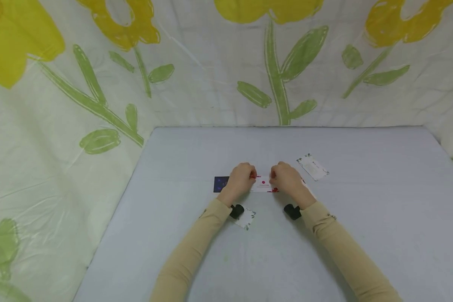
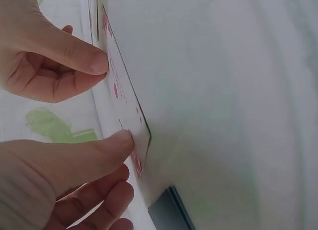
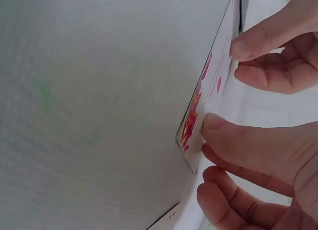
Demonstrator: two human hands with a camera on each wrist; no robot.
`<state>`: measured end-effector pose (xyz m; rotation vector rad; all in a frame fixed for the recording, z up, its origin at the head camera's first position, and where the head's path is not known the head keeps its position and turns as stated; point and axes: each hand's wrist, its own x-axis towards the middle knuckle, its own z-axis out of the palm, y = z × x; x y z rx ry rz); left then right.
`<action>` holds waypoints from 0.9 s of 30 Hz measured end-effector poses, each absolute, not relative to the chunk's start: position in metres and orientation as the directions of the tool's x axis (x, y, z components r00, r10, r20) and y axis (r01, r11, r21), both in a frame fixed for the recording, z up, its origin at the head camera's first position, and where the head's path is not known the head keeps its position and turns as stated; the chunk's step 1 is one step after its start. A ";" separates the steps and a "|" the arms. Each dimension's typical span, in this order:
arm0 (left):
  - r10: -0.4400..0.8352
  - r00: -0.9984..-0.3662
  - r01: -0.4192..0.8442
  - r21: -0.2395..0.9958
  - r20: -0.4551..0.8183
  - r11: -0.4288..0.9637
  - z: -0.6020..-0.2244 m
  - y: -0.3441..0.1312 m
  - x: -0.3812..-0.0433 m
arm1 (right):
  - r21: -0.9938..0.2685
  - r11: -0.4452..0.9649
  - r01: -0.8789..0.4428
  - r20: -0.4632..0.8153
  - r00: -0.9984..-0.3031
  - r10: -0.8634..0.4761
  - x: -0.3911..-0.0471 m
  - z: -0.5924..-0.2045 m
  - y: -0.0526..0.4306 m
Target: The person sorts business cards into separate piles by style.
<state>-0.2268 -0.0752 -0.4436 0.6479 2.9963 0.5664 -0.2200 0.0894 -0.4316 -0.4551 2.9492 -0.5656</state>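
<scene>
Pinching the thin white card [image 1: 263, 184] with its red print, the left grip [image 1: 242, 179] and right grip [image 1: 285, 179] have it right between them! Just left of the left grip, a dark blue, square-cornered card [image 1: 219, 185]; beyond and right of the right grip, a leaf-trimmed card [image 1: 313, 167] lies slanted. The matte, pale table [image 1: 370, 209] spreads wide either side, its straight far edge well beyond both grips.
</scene>
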 end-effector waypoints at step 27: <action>0.812 -0.582 0.763 0.381 0.052 0.522 -0.446 0.015 -0.228 | -0.356 0.932 -0.064 -0.199 -0.970 -0.142 -0.173 -0.419 0.172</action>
